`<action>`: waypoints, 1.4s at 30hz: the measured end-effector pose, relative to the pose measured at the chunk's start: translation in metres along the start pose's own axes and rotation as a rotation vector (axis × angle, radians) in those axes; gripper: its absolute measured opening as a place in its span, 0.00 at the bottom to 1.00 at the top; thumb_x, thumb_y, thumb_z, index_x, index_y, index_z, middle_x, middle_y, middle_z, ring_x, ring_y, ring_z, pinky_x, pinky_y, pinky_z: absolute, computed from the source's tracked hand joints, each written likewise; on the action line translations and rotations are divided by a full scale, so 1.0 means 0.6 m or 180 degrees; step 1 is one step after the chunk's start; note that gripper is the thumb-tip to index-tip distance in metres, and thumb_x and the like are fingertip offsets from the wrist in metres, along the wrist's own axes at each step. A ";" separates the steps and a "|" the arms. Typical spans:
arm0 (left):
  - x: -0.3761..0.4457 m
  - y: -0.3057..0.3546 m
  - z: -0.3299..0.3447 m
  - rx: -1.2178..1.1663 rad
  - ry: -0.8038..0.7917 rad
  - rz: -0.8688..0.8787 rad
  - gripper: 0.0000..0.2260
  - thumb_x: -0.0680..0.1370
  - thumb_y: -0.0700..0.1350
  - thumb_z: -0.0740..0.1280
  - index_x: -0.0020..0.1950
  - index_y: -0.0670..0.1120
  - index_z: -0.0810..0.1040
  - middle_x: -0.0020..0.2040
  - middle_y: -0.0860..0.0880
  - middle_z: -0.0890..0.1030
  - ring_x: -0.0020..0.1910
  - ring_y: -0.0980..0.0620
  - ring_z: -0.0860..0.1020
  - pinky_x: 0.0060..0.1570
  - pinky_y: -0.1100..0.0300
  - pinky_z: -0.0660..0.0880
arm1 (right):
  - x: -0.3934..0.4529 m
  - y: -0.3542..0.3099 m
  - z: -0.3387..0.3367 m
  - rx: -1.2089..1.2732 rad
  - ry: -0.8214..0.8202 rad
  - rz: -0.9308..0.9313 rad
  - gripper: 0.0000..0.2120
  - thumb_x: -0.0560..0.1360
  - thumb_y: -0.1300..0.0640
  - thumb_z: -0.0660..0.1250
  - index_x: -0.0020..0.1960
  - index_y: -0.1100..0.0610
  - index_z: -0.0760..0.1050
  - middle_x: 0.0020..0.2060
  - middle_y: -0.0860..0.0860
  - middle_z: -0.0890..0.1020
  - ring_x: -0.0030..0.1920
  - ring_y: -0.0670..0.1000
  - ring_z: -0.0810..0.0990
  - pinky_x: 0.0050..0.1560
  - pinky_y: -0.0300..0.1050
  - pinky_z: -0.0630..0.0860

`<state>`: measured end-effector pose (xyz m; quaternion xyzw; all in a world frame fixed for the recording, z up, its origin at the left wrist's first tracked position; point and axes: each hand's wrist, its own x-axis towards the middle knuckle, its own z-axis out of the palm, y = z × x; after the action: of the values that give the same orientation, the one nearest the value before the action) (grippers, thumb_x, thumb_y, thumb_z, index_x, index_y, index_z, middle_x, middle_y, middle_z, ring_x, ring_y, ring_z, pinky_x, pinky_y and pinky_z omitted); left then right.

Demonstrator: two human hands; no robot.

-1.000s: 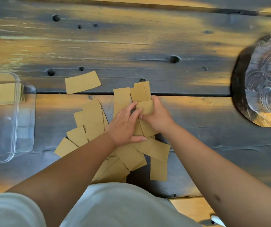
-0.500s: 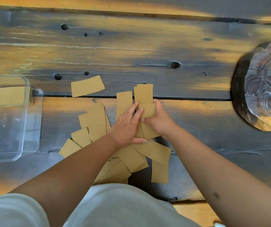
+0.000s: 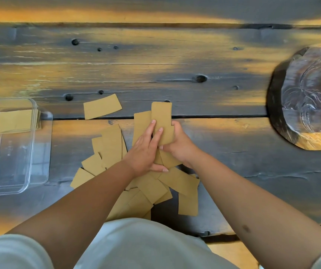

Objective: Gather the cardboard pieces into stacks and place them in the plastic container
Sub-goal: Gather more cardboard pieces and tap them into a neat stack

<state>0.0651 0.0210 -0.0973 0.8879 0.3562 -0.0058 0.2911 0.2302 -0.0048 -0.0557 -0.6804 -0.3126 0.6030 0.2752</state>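
A dark plank table with warm light streaks bears a carved wooden slab.

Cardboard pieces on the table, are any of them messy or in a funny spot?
Yes. One cardboard piece lies alone and tilted beyond the loose pile. That pile is scattered, pieces overlapping at many angles. The stack in the plastic container looks neat. Nothing looks torn.

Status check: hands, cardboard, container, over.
Right hand shut on small stack, left hand squaring it. Loose pieces scattered on table; one stack in container. Nothing in the way.
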 end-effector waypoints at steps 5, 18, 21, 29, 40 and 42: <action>-0.013 -0.011 -0.007 0.0105 0.0005 -0.0115 0.56 0.65 0.67 0.71 0.78 0.49 0.37 0.78 0.45 0.35 0.77 0.42 0.49 0.70 0.54 0.49 | -0.007 -0.007 -0.024 0.0043 0.0371 -0.0281 0.30 0.70 0.66 0.72 0.64 0.46 0.63 0.53 0.50 0.80 0.54 0.53 0.79 0.52 0.55 0.79; -0.009 -0.005 -0.047 0.0587 -0.0253 -0.0109 0.42 0.74 0.68 0.60 0.79 0.46 0.49 0.79 0.43 0.47 0.78 0.44 0.44 0.74 0.48 0.44 | -0.033 -0.063 -0.162 0.0281 0.1179 -0.0824 0.29 0.72 0.66 0.71 0.64 0.47 0.59 0.51 0.43 0.77 0.46 0.36 0.78 0.48 0.41 0.75; 0.026 0.034 -0.071 -0.0916 -0.0046 -0.0623 0.42 0.74 0.62 0.68 0.79 0.50 0.48 0.78 0.47 0.57 0.76 0.49 0.57 0.71 0.55 0.57 | -0.041 -0.071 -0.160 0.0297 0.1257 -0.1004 0.30 0.72 0.65 0.71 0.64 0.47 0.58 0.50 0.42 0.77 0.44 0.32 0.78 0.48 0.40 0.75; 0.065 0.098 -0.087 -0.3758 -0.0224 -0.1325 0.22 0.75 0.36 0.71 0.64 0.48 0.65 0.57 0.49 0.79 0.54 0.55 0.80 0.43 0.63 0.79 | -0.051 -0.061 -0.120 0.1068 0.1358 -0.1149 0.29 0.71 0.69 0.70 0.63 0.49 0.62 0.51 0.46 0.79 0.48 0.41 0.81 0.51 0.47 0.80; -0.016 0.038 -0.079 -0.1659 0.0235 -0.1643 0.22 0.77 0.44 0.69 0.69 0.51 0.68 0.64 0.51 0.75 0.60 0.52 0.74 0.56 0.66 0.68 | -0.052 -0.047 -0.124 0.0784 0.1510 -0.1304 0.30 0.71 0.67 0.70 0.65 0.48 0.60 0.53 0.43 0.78 0.51 0.39 0.79 0.50 0.36 0.76; -0.019 0.038 -0.084 -0.1409 0.0419 -0.1572 0.31 0.76 0.47 0.71 0.75 0.48 0.61 0.72 0.49 0.67 0.70 0.52 0.66 0.64 0.64 0.61 | -0.055 -0.046 -0.120 0.0276 0.1393 -0.1398 0.31 0.71 0.66 0.70 0.66 0.48 0.60 0.51 0.39 0.78 0.50 0.37 0.79 0.51 0.36 0.75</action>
<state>0.0612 0.0268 -0.0410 0.6885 0.5712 0.0588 0.4429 0.2966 -0.0115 -0.0049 -0.6979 -0.3594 0.3812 0.4884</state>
